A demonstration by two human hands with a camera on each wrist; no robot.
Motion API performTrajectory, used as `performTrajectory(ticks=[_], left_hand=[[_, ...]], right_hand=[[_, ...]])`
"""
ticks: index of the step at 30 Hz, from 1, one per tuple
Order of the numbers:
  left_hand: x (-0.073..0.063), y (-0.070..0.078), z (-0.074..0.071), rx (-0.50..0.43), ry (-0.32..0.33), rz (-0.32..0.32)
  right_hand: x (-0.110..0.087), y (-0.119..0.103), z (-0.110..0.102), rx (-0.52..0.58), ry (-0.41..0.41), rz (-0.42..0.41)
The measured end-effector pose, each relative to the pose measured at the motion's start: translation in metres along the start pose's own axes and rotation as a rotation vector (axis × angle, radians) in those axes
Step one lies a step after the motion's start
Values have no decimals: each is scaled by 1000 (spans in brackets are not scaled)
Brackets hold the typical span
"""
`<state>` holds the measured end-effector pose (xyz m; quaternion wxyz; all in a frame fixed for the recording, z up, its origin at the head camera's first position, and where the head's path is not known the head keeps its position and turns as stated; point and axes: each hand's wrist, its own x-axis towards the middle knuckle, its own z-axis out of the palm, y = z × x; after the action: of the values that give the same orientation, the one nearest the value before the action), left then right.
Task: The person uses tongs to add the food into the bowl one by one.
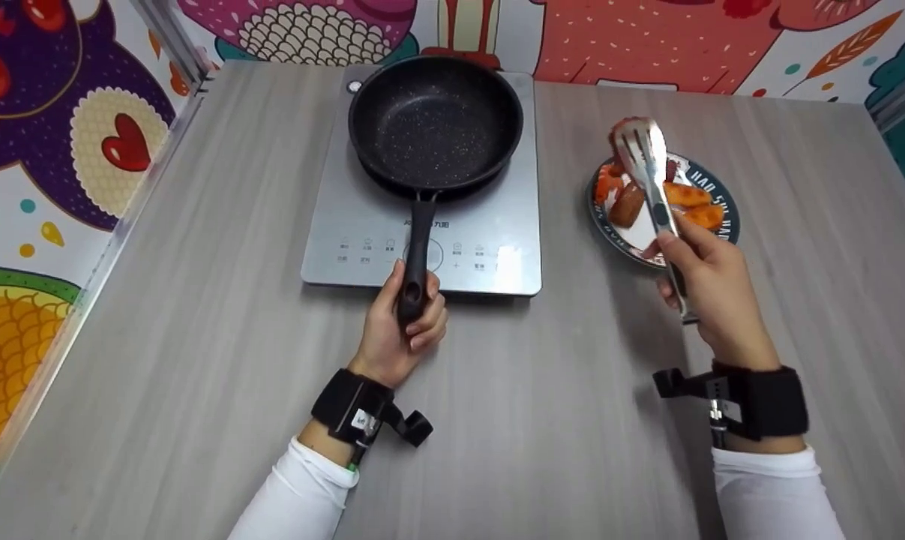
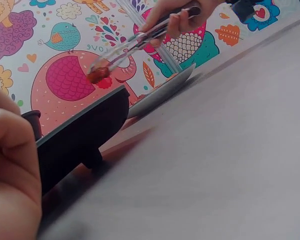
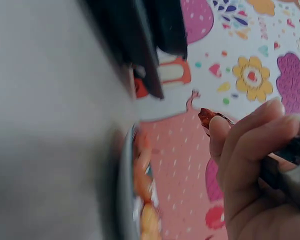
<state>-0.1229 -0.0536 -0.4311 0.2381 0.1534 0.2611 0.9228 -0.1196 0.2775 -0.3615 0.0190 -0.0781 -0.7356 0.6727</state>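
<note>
My left hand [image 1: 400, 334] grips the black handle [image 1: 420, 247] of a speckled black frying pan [image 1: 437, 127], which sits on a silver induction cooktop [image 1: 325, 255]. On the right, my right hand [image 1: 714, 281] holds metal tongs [image 1: 656, 184] over a patterned plate [image 1: 728, 210]. A reddish-brown piece of food [image 1: 620, 133] is between the tong tips, raised above the plate in the left wrist view; its exact kind cannot be told. On the plate lie a brown sausage-like piece [image 1: 627, 205], orange pieces [image 1: 688, 196] and a red-orange piece [image 1: 608, 182]. The tongs partly cover the plate.
The cooktop and plate stand on a grey wood-grain table [image 1: 542, 420]. A wall with colourful cartoon animals [image 1: 647, 41] rises behind it, and another printed panel [image 1: 32, 150] borders the left side. Each wrist wears a black strap with a camera mount.
</note>
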Motion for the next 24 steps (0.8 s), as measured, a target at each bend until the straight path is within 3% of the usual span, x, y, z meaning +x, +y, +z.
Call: performTrajectory(ticks=[13, 19, 24], left_hand=[[0, 1, 0, -10, -8, -6], [0, 0, -1, -13, -14, -12], [1, -1, -1, -5, -21, -13]], right_hand=[[31, -39, 74, -60, -178, -103], [42, -46, 105, -75, -226, -132], [48, -50, 123, -170, -236, -121]])
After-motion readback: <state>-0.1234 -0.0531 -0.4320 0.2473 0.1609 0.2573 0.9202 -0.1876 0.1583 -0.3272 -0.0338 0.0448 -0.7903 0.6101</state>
